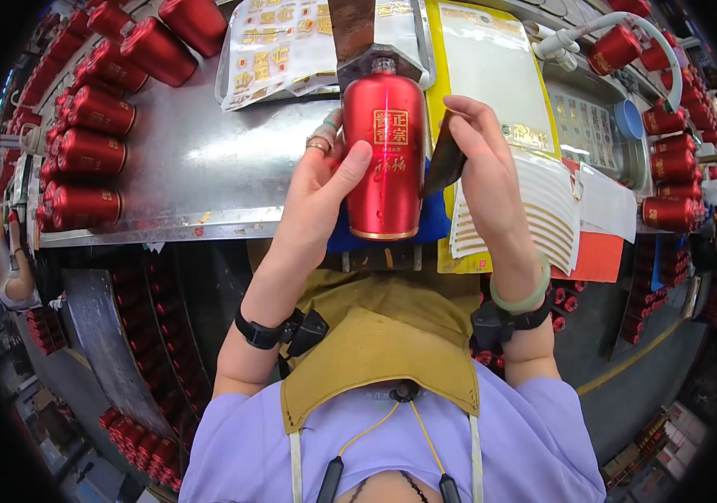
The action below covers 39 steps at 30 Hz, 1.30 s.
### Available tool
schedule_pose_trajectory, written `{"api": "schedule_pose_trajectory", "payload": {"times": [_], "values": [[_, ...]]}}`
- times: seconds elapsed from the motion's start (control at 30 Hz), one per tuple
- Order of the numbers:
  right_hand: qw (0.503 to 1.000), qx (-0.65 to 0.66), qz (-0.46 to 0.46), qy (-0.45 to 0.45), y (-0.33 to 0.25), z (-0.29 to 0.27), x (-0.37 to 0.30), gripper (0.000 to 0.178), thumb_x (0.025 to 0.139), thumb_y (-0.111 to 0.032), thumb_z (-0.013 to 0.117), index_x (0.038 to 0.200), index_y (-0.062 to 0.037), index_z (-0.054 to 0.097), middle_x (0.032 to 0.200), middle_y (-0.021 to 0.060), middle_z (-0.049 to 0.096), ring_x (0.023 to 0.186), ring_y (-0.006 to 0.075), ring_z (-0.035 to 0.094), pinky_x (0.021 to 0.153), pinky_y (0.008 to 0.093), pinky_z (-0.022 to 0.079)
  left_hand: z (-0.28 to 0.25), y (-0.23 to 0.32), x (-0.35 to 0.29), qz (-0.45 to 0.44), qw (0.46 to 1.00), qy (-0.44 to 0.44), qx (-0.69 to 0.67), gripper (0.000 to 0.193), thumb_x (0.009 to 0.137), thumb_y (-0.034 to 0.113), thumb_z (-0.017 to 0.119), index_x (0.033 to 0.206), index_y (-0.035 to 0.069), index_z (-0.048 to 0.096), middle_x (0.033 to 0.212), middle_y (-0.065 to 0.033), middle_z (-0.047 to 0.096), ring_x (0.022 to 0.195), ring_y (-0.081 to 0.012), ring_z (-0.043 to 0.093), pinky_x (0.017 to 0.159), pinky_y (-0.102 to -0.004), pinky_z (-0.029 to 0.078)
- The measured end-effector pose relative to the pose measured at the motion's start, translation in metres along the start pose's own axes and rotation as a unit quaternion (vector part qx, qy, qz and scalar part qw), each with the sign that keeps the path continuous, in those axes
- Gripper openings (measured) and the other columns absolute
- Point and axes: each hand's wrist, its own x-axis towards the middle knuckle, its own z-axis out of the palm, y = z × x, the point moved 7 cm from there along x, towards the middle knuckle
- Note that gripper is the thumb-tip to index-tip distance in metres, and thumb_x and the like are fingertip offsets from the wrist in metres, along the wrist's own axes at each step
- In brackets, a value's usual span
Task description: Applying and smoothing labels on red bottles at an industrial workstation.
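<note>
A glossy red bottle (384, 197) with gold characters and a gold rim at its base lies in front of me, its neck pointing away. My left hand (315, 180) is closed on its left side, thumb on the front and fingers reaching round behind. In my right hand (486, 155) is a thin dark flat piece, like a scraper (444, 163), pinched between thumb and fingers just right of the bottle. Whether its edge touches the bottle I cannot tell. Blue cloth (436, 222) shows beneath the bottle, and a dark metal holder (358, 67) is by its neck.
Decal sheets (279, 50) with gold motifs lie at the back. To the right, white sheets with gold curved strips (514, 210) rest on a yellow board (465, 263). Red bottles (90, 155) crowd the metal table's (199, 159) left side; more (671, 168) stand far right, near a blue cup (628, 120).
</note>
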Motion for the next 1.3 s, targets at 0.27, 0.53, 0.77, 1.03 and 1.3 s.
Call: {"api": "schedule_pose_trajectory", "payload": {"times": [0.27, 0.53, 0.77, 1.03, 1.3], "values": [[0.97, -0.205, -0.128, -0.022, 0.0, 0.019, -0.055, 0.019, 0.093, -0.004, 0.069, 0.112, -0.0018, 0.069, 0.097, 0.0061, 0.067, 0.072, 0.0116, 0.053, 0.066, 0.0275, 0.045, 0.0, -0.001, -0.001, 0.021, 0.999, 0.009, 0.028, 0.065, 0.101, 0.014, 0.068, 0.155, -0.002, 0.034, 0.143, -0.0128, 0.055, 0.13, -0.0172, 0.056, 0.109, -0.0344, 0.046], [0.96, -0.234, -0.149, -0.021, -0.003, 0.021, -0.058, 0.019, 0.09, -0.006, 0.072, 0.109, -0.0031, 0.071, 0.091, 0.0064, 0.066, 0.064, 0.0131, 0.048, 0.059, 0.0288, 0.041, -0.002, -0.003, -0.003, 0.024, 0.999, 0.011, 0.037, 0.065, 0.101, 0.015, 0.068, 0.154, -0.002, 0.035, 0.144, -0.0131, 0.055, 0.129, -0.0175, 0.056, 0.109, -0.0346, 0.046], [0.951, -0.253, -0.177, 0.0, -0.004, 0.023, -0.057, 0.018, 0.089, -0.005, 0.073, 0.107, -0.0033, 0.072, 0.091, 0.0074, 0.066, 0.065, 0.015, 0.052, 0.06, 0.0299, 0.042, 0.0, -0.002, -0.001, 0.029, 0.999, 0.01, 0.041, 0.065, 0.101, 0.014, 0.069, 0.154, -0.002, 0.035, 0.143, -0.0133, 0.056, 0.129, -0.0172, 0.056, 0.109, -0.0345, 0.046], [0.964, -0.208, -0.161, -0.031, -0.036, 0.006, -0.036, 0.016, 0.101, -0.001, 0.058, 0.112, -0.0008, 0.071, 0.109, 0.0036, 0.071, 0.099, 0.0084, 0.064, 0.086, 0.0266, 0.052, 0.0, 0.001, -0.003, 0.037, 0.999, 0.013, 0.022, 0.068, 0.097, 0.014, 0.073, 0.152, -0.004, 0.035, 0.141, -0.0146, 0.056, 0.127, -0.0182, 0.058, 0.107, -0.0345, 0.048], [0.749, -0.477, -0.407, -0.215, -0.075, 0.078, -0.017, 0.034, 0.085, 0.004, 0.069, 0.118, -0.0057, 0.068, 0.101, 0.0159, 0.067, 0.094, 0.036, 0.065, 0.084, 0.0399, 0.054, 0.0, -0.003, -0.004, 0.088, 0.985, 0.037, 0.144, 0.068, 0.09, 0.01, 0.079, 0.145, -0.006, 0.041, 0.135, -0.0168, 0.059, 0.121, -0.0192, 0.062, 0.102, -0.0342, 0.052]]}}
